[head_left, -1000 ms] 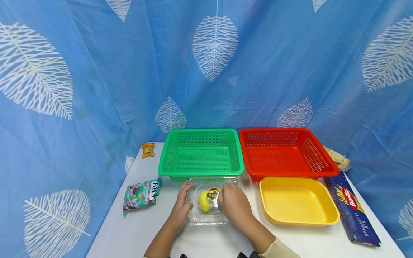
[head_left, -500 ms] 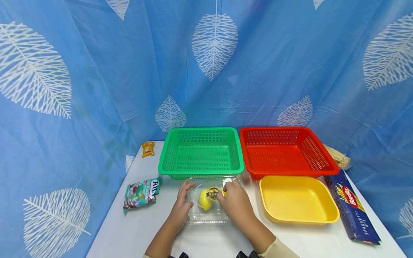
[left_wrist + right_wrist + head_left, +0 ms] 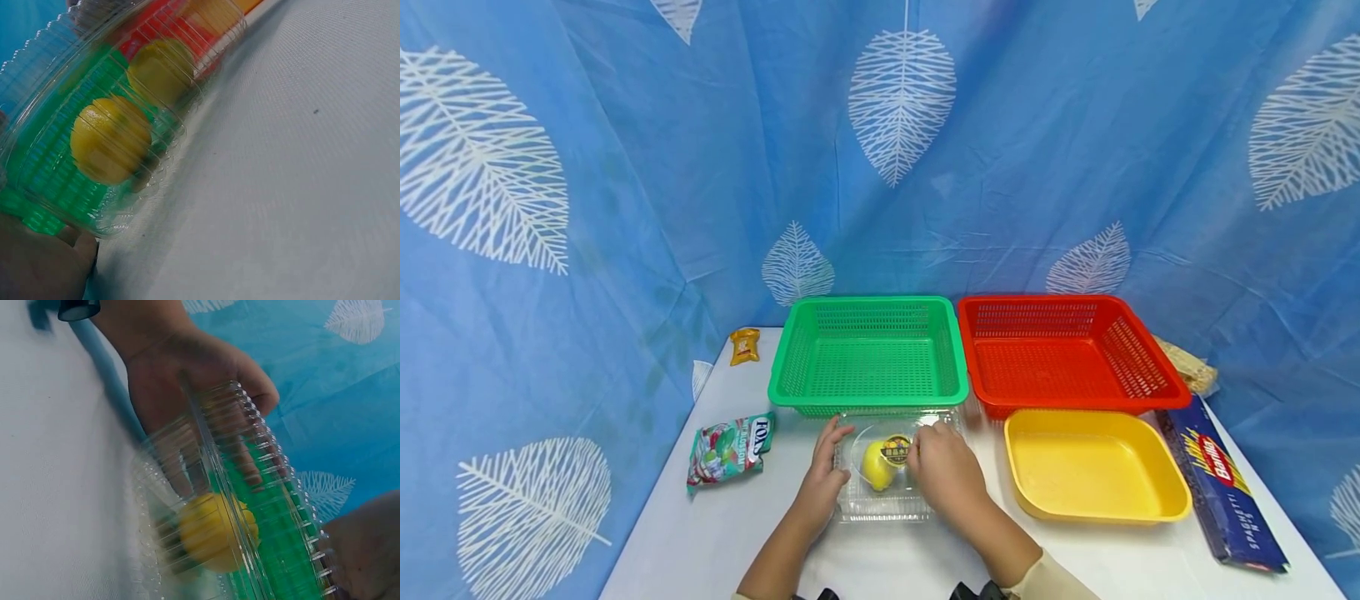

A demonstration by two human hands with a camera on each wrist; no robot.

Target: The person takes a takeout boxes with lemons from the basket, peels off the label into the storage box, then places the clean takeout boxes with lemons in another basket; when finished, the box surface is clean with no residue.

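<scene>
A clear plastic clamshell box (image 3: 883, 504) lies on the table in the head view, a dark round label on its lid. Inside, one lemon (image 3: 877, 465) shows in the head view; the left wrist view shows two through the ribbed wall, a near lemon (image 3: 111, 140) and a farther lemon (image 3: 161, 72). My left hand (image 3: 820, 483) grips the box's left edge, thumb and index finger over the rim. My right hand (image 3: 951, 475) bears on the lid's right part with fingers curled; its fingertips are hidden.
Behind the box stand a green basket (image 3: 782, 367) and a red basket (image 3: 1078, 404). A yellow tray (image 3: 1097, 467) sits right, beside a Barilla spaghetti box (image 3: 1225, 492). A Fox's candy bag (image 3: 730, 450) and a small orange packet (image 3: 745, 346) lie left; another packet (image 3: 1187, 367) lies behind the red basket.
Half a second ago the right index finger was lifted off the lid, showing yellow beneath; now the fingers are curled down again, much as one second ago. The left hand stays in place.
</scene>
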